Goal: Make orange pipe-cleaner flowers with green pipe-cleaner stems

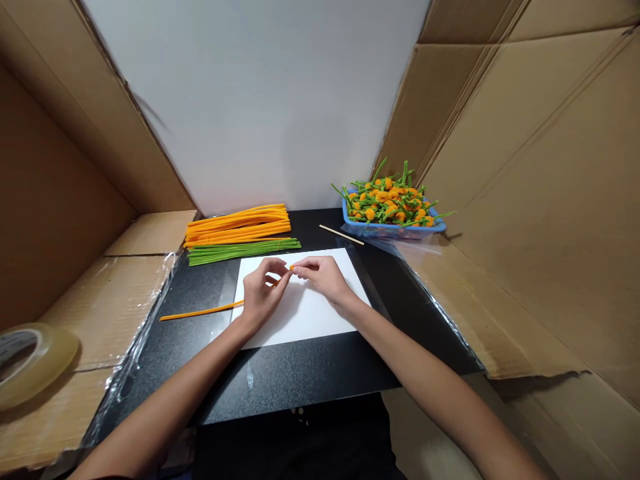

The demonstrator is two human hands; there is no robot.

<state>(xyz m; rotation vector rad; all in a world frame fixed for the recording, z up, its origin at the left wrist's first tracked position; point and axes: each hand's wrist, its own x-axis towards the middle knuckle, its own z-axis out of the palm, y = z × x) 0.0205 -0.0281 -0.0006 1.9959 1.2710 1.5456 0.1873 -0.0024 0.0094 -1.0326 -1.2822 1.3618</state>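
An orange pipe cleaner (200, 313) runs from the left over the black table, passes under my left hand (263, 290) and comes up to its fingertips. Its far end shows as a small orange bend between my two hands. My left thumb and fingers pinch it from the left. From the right, my right hand (323, 275) pinches the same orange tip with thumb and index finger. Both hands are over a white sheet (310, 313). Behind them lie a bundle of orange pipe cleaners (237, 225) and a bundle of green ones (243, 251).
A blue basket (395, 231) at the back right holds several orange and green pieces. A thin wooden stick (341, 235) lies in front of it, beside a clear plastic bag (405, 247). A tape roll (55, 363) rests on cardboard at the left. Cardboard walls stand on both sides.
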